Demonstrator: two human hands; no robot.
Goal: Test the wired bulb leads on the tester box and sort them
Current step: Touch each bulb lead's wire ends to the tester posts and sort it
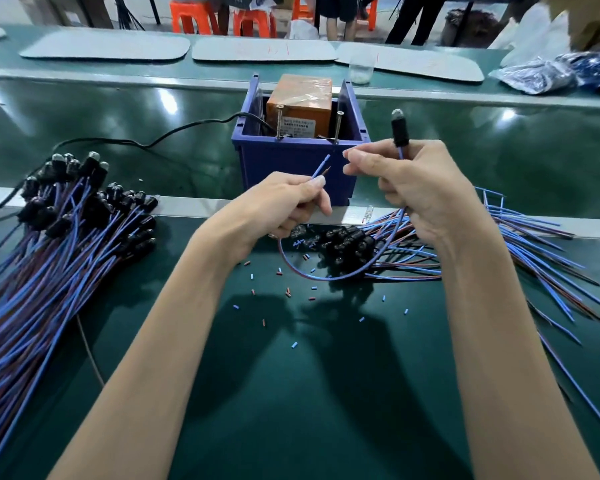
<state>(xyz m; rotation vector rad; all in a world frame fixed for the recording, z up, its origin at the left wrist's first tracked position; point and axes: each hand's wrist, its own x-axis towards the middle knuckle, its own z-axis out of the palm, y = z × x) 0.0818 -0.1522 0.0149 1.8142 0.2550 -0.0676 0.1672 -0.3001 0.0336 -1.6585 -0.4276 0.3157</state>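
Left hand (284,202): thumb and forefinger pinch the lead (312,276) a little back from its two ends (321,166). One blue tip and one reddish tip stick out past the pinch, slightly splayed. They point at the box (291,161) and are near its front wall but not touching it.

Right hand (420,188): fingers curl round the same lead just under the bulb (399,128), which stands upright above the fist in its black holder. Its thumb and forefinger reach toward the left pinch. I cannot tell whether they hold anything.

Between the two grips the lead sags in a slack loop onto the bench (291,410).

Beyond the left pinch, two screws (279,121) stand up at the box's near rim, probably the test contacts. The tips are not yet on them.

Handling, by judgement: the lead is very light and limp, so it will not hold a pose. The tips need guiding from close behind, as the left pinch does now. The bared ends look thin and would bend or fray easily. The holder is the one rigid part and the best place to steady it. The bulb tip is likely fragile, so keep fingers off it.

A pile (59,237) of leads lies outside the left grip. A heap (350,244) lies under the right grip, its wires fanning outward. Which one is tested is unclear. Scraps (293,344) of insulation dot the bench below both hands.
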